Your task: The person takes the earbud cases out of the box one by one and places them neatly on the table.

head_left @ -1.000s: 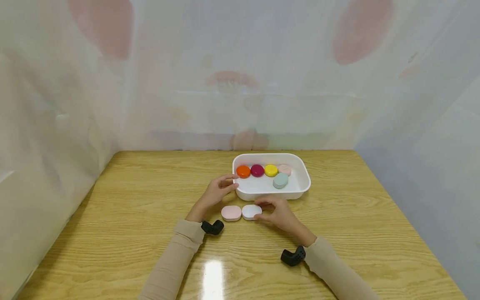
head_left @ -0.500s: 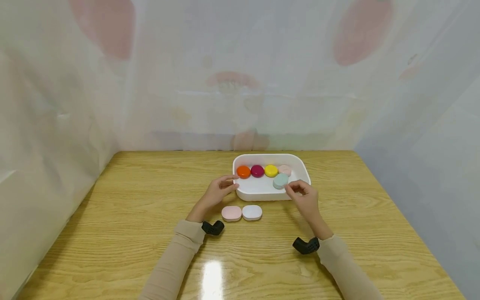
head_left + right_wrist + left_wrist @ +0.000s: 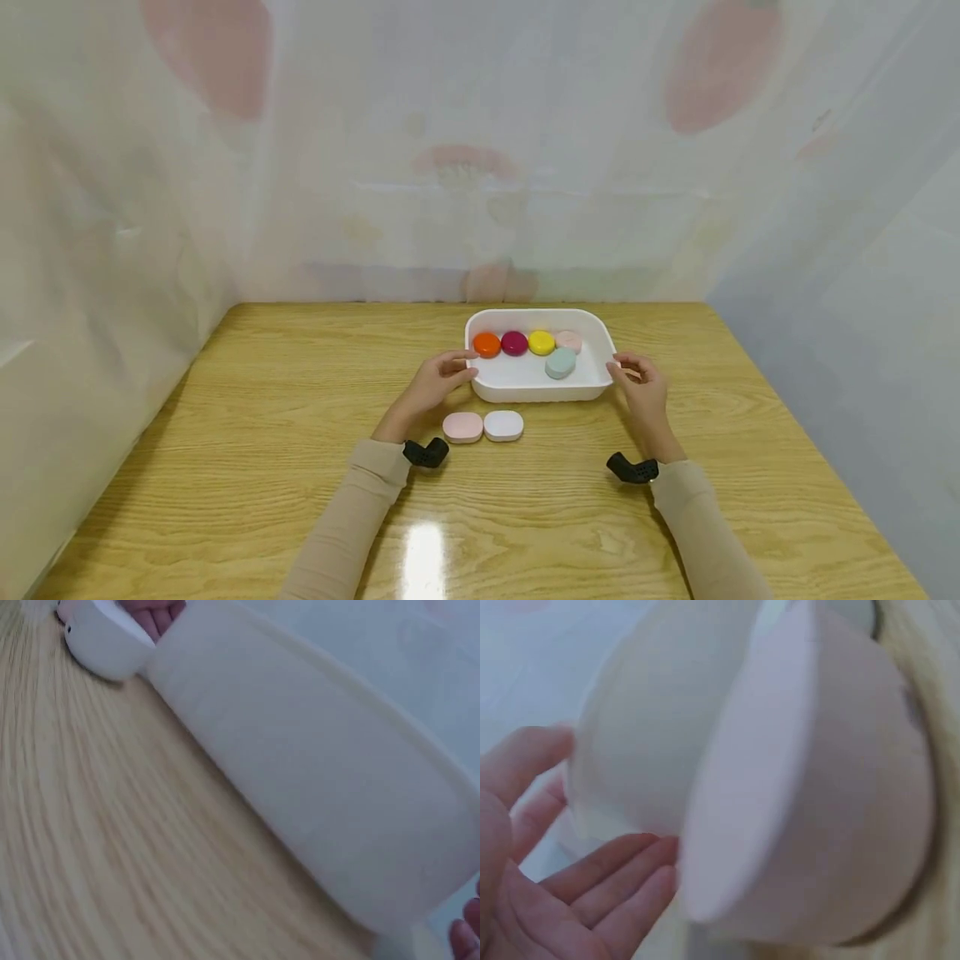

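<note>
I note the right hand (image 3: 647,398) has left the white case (image 3: 503,426); it and the left hand (image 3: 432,383) grip the white tray (image 3: 540,394) between them, apparently securing it.

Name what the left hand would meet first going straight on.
The tray: its end wall looks to be against the left hand. Past that, probably the orange disc, though depth is unclear.
</note>
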Motion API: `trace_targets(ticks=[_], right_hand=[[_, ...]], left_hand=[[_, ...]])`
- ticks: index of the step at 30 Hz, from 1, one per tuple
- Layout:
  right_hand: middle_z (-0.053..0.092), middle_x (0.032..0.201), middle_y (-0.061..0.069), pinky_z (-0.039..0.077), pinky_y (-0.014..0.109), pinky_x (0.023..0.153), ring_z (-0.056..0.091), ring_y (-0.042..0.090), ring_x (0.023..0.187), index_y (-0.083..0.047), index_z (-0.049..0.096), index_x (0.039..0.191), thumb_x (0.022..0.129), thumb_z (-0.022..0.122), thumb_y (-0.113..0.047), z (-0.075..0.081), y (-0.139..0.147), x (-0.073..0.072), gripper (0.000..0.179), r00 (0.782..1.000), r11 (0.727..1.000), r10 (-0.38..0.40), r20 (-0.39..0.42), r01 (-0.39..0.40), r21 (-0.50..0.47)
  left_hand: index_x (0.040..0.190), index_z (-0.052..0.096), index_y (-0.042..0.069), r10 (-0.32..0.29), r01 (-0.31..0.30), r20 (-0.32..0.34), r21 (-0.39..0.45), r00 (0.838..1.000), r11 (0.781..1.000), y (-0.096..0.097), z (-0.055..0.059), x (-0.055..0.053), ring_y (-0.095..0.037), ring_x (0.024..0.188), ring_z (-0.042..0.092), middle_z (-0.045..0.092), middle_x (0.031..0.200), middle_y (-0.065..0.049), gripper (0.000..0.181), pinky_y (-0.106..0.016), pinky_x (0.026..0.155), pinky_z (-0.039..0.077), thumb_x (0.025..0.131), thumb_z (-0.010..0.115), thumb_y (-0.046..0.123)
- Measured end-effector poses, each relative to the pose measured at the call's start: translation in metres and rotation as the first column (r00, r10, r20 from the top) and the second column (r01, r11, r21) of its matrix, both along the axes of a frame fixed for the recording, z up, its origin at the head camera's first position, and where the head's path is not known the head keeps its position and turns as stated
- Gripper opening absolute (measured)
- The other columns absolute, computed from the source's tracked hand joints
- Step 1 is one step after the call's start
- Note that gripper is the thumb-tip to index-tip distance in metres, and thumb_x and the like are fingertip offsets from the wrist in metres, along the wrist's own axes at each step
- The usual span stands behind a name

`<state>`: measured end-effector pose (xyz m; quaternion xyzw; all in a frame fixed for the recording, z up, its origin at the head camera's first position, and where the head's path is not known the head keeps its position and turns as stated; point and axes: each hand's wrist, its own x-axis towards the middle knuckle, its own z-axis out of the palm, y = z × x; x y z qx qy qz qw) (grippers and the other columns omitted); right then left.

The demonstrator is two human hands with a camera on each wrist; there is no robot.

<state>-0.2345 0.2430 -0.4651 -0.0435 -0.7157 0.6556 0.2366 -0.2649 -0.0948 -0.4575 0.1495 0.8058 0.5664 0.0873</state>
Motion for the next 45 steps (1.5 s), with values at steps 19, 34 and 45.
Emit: trace_targets(ticks=[19,34,45], right_hand=[[0.059,0.117,-0.006,0.053,0.012,0.086,0.062,-0.001,0.104,-0.007,0.028,0.146,0.099,0.052,-0.012,-0.016,0.02,0.003,0.053,0.868,0.88,0.476,0.141,-0.47,-0.074],[0.05,0.128,0.006,0.052,0.012,0.091,0.058,-0.001,0.114,-0.004,0.039,0.14,0.101,0.048,-0.017,-0.018,0.035,-0.001,0.041,0.817,0.823,0.565,0.113,-0.568,-0.007],[0.052,0.131,-0.009,0.054,0.014,0.09,0.061,0.0,0.112,-0.007,0.05,0.135,0.102,0.044,-0.012,-0.019,0.05,-0.012,0.034,0.744,0.744,0.668,0.026,-0.668,-0.005]], left_hand=[[0.121,0.064,-0.003,-0.137,0.026,-0.3,-0.347,0.944,0.937,0.063,0.057,-0.004,-0.033,0.118,0.061,0.067,0.123,-0.019,0.041,-0.042,0.107,0.048,0.086,0.072,0.017],[0.118,0.066,0.001,0.05,-0.083,-0.107,-0.325,0.993,0.942,0.136,0.031,-0.023,-0.026,0.104,0.063,0.068,0.115,-0.014,0.045,-0.035,0.097,0.053,0.082,0.077,0.026],[0.116,0.067,0.004,0.12,-0.111,0.002,-0.374,0.993,0.921,0.153,0.03,-0.028,-0.021,0.096,0.055,0.067,0.111,-0.01,0.046,-0.031,0.093,0.051,0.079,0.08,0.027]])
